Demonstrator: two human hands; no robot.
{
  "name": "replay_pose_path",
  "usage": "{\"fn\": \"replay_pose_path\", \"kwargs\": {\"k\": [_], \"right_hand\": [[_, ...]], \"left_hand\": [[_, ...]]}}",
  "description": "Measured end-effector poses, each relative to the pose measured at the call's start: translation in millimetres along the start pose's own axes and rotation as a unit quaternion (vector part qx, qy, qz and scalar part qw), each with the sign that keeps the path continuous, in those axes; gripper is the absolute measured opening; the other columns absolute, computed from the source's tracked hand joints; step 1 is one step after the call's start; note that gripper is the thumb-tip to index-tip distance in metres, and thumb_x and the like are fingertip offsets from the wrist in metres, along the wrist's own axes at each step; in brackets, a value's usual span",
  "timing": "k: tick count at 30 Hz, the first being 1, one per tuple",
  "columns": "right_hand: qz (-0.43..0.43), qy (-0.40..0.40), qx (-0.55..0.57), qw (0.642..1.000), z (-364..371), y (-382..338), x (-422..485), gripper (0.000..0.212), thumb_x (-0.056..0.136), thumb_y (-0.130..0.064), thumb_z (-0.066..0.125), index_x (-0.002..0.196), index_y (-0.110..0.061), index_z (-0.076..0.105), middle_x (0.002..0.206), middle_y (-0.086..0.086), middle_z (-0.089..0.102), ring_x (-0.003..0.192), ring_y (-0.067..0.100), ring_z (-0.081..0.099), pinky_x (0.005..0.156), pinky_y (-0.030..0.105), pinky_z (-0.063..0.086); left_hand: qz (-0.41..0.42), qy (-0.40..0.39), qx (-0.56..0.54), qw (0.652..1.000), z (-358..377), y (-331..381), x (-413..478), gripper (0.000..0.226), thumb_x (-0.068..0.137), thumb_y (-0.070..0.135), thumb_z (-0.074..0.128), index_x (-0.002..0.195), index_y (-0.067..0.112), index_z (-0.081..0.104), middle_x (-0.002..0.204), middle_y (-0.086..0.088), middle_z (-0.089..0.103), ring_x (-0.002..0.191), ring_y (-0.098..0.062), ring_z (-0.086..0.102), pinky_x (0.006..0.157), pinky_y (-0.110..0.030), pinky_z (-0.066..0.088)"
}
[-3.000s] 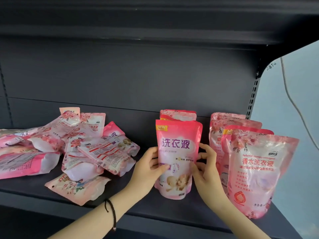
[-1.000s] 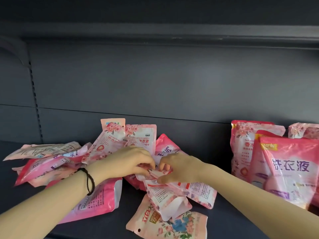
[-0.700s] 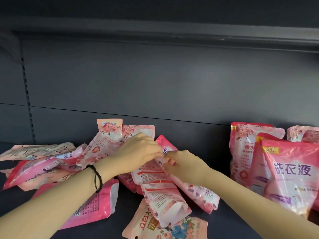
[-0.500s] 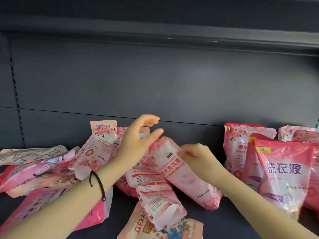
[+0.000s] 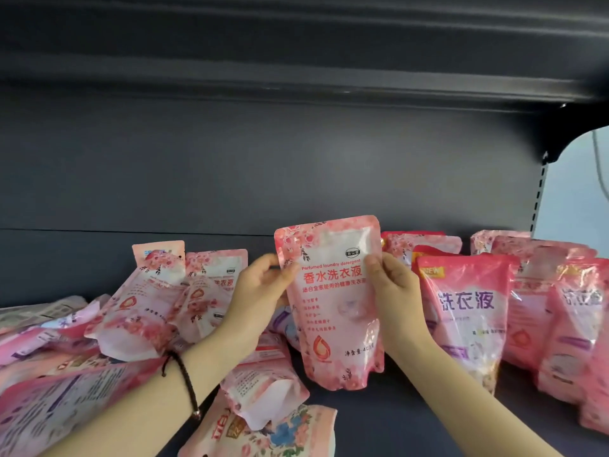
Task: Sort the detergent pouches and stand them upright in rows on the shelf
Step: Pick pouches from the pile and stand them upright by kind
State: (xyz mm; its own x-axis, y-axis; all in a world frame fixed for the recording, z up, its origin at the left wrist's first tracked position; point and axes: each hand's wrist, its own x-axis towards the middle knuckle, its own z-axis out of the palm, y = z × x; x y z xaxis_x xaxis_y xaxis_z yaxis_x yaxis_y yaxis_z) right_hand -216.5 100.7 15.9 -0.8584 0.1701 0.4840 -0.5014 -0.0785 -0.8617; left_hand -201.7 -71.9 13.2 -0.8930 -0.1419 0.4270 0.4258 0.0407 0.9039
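While a pale pink detergent pouch (image 5: 333,301) is held upright over the dark shelf (image 5: 412,420), its side edges are gripped near the top. The left hand (image 5: 260,291) is curled round the left edge and the right hand (image 5: 392,291) round the right, with thumbs laid on the printed front. Whether the pouch's bottom edge touches the deck cannot be told. A patch of bare deck is seen below and to the right of it, bounded on the right by the standing pouches (image 5: 464,318), which are ranked upright back toward the rear panel (image 5: 263,166). To the left, a loose heap (image 5: 158,311) of pouches is spread flat and tilted, and a floral pouch (image 5: 263,433) is seen lying at the shelf's front edge. Open height is left beneath the upper shelf (image 5: 296,61). A black cord bracelet (image 5: 184,377) is worn on the left wrist.
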Motion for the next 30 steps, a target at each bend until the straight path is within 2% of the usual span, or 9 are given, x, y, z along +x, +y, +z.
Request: {"fn": "replay_pose_path", "kwargs": {"k": [6, 8, 11, 14, 17, 20, 25, 28, 30], "right_hand": [[-0.013, -0.02, 0.012, 1.0, -35.3, -15.2, -2.0, 0.029, 0.095, -0.028, 0.054, 0.08, -0.005, 0.062, 0.077, 0.014, 0.062, 0.083, 0.032, 0.062, 0.084, 0.062, 0.05], [-0.018, -0.034, 0.023, 0.999, -50.7, -22.1, -3.0, 0.035, 0.094, -0.03, 0.054, 0.086, 0.004, 0.057, 0.08, 0.02, 0.058, 0.082, 0.031, 0.059, 0.082, 0.063, 0.048], [0.002, -0.035, 0.055, 0.998, -79.0, -27.4, -3.5, 0.028, 0.098, -0.018, 0.05, 0.09, 0.007, 0.058, 0.085, 0.016, 0.062, 0.079, 0.027, 0.059, 0.082, 0.058, 0.051], [0.011, -0.044, 0.065, 0.997, -110.1, -32.0, -5.6, 0.027, 0.098, -0.019, 0.05, 0.084, 0.0, 0.061, 0.08, 0.009, 0.064, 0.078, 0.024, 0.059, 0.083, 0.053, 0.052], [0.02, -0.043, 0.06, 0.997, -140.3, -30.4, -8.6, 0.023, 0.098, -0.019, 0.05, 0.092, -0.002, 0.065, 0.091, 0.016, 0.068, 0.085, 0.029, 0.064, 0.087, 0.053, 0.054], [0.029, -0.041, 0.059, 0.997, -167.8, -24.2, -15.0, 0.023, 0.099, -0.02, 0.049, 0.094, -0.004, 0.065, 0.096, 0.016, 0.07, 0.091, 0.032, 0.067, 0.085, 0.053, 0.055], [0.024, -0.039, 0.056, 0.997, -199.7, -6.2, -22.9, 0.025, 0.098, -0.023, 0.05, 0.078, -0.012, 0.058, 0.082, 0.008, 0.058, 0.079, 0.023, 0.054, 0.078, 0.046, 0.05], [0.0, -0.048, 0.03, 0.998, -212.2, 5.2, -24.1, 0.023, 0.099, -0.025, 0.047, 0.087, -0.01, 0.058, 0.087, 0.007, 0.058, 0.083, 0.022, 0.053, 0.077, 0.04, 0.048], [-0.026, -0.087, 0.01, 0.996, -219.6, 10.1, -26.7, 0.012, 0.099, -0.021, 0.047, 0.105, -0.018, 0.057, 0.096, 0.001, 0.065, 0.092, 0.018, 0.061, 0.081, 0.036, 0.052]], "left_hand": [[0.038, 0.04, -0.004, 0.998, 33.3, 15.9, -14.4, 0.017, 0.089, 0.023, 0.063, 0.1, 0.009, 0.066, 0.093, -0.001, 0.075, 0.087, -0.014, 0.071, 0.076, -0.03, 0.059], [0.049, 0.05, -0.002, 0.998, 48.8, 20.0, -19.7, 0.017, 0.089, 0.022, 0.063, 0.099, 0.008, 0.066, 0.092, 0.0, 0.075, 0.086, -0.012, 0.071, 0.072, -0.025, 0.058], [0.06, 0.052, -0.01, 0.997, 76.5, 26.1, -30.6, 0.017, 0.089, 0.019, 0.063, 0.097, 0.005, 0.065, 0.089, 0.0, 0.075, 0.08, -0.008, 0.071, 0.064, -0.017, 0.054], [0.068, 0.053, -0.009, 0.996, 104.7, 30.1, -43.0, 0.016, 0.09, 0.019, 0.062, 0.097, 0.004, 0.065, 0.089, 0.0, 0.075, 0.081, -0.009, 0.071, 0.064, -0.018, 0.055], [0.064, 0.055, -0.023, 0.996, 131.9, 27.7, -56.6, 0.015, 0.09, 0.02, 0.062, 0.094, 0.006, 0.064, 0.088, -0.001, 0.075, 0.081, -0.014, 0.071, 0.068, -0.028, 0.059], [0.066, 0.05, -0.025, 0.996, 158.3, 21.9, -69.4, 0.01, 0.091, 0.02, 0.062, 0.087, 0.01, 0.064, 0.078, 0.0, 0.072, 0.064, -0.004, 0.067, 0.054, -0.016, 0.05], [0.081, 0.053, 0.015, 0.995, 187.9, 2.9, -79.0, 0.01, 0.089, 0.024, 0.062, 0.09, 0.016, 0.067, 0.089, 0.0, 0.074, 0.086, -0.013, 0.07, 0.075, -0.028, 0.056], [0.103, 0.048, 0.02, 0.993, 197.7, -0.4, -84.6, 0.008, 0.091, 0.022, 0.059, 0.095, 0.024, 0.066, 0.091, 0.011, 0.074, 0.089, -0.005, 0.069, 0.072, -0.019, 0.053], [0.122, 0.03, 0.032, 0.992, 199.5, -1.4, -89.8, 0.019, 0.091, 0.023, 0.059, 0.108, 0.031, 0.058, 0.098, 0.01, 0.072, 0.095, -0.004, 0.067, 0.075, -0.015, 0.051]]}}
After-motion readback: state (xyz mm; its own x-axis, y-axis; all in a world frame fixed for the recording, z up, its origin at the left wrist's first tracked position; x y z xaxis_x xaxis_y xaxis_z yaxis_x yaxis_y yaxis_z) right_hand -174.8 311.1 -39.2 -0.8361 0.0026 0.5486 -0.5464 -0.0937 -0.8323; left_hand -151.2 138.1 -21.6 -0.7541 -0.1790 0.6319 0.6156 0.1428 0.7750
